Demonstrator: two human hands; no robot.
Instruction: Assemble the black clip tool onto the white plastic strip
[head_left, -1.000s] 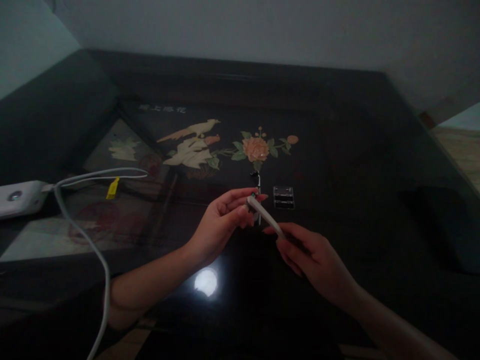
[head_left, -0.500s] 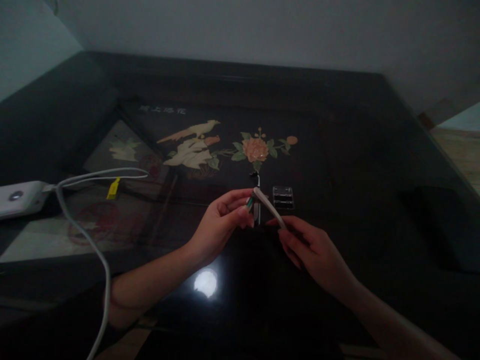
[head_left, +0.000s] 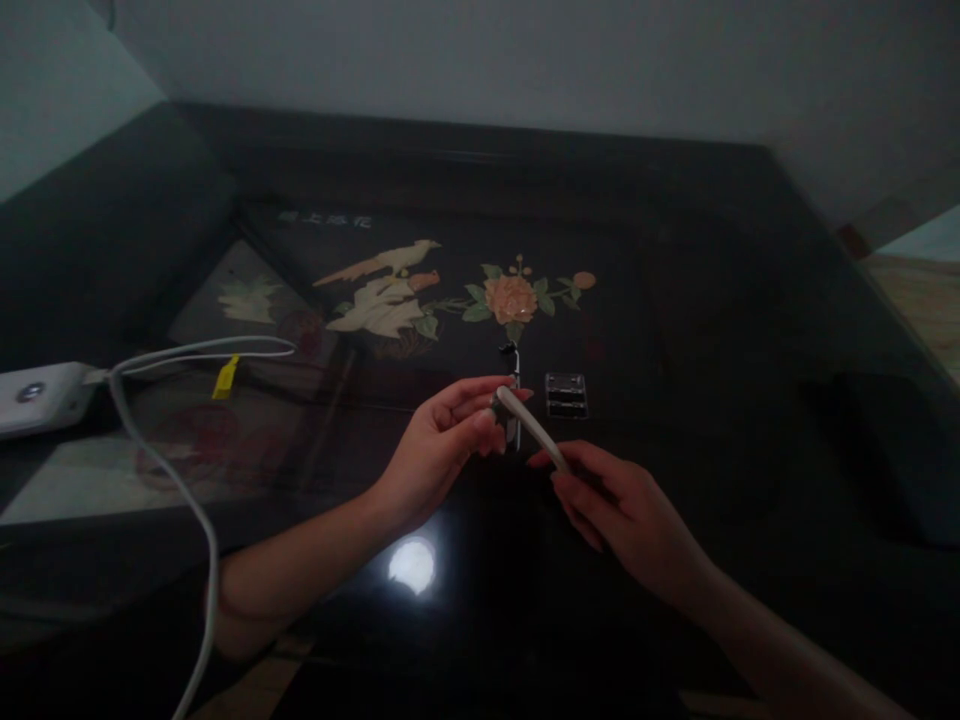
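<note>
1. The left hand [head_left: 442, 440] is pinching its fingers [head_left: 480, 392] nearly closed around the upper end of a slim pale stick-like tool [head_left: 529, 428]; something small may be gripped there too, but the dim light is hiding what it is.
2. The right hand [head_left: 622, 505] is curling its fingers [head_left: 559, 458] tightly around the tool's lower end, so both hands are sharing one object, seemingly to steady it while working at its tip.
3. The tool is slanting between the two hands, raised a little above the tabletop [head_left: 712, 300], not resting on it.
4. Just beyond the left fingertips, a thin metal piece with a dark head [head_left: 513, 372] is lying on the tabletop, and just beside it to the right a small clear box [head_left: 567, 394] is sitting within easy reach.
5. The tabletop is dark and glossy, showing an inlaid bird and flower picture [head_left: 450, 290] and reflecting a round spot of light [head_left: 411, 565] below the wrists.
6. Well apart, at the left edge, a white device [head_left: 37, 395] is resting, with a white cable [head_left: 180, 470] carrying a yellow tag [head_left: 224, 377] and trailing toward the viewer.
</note>
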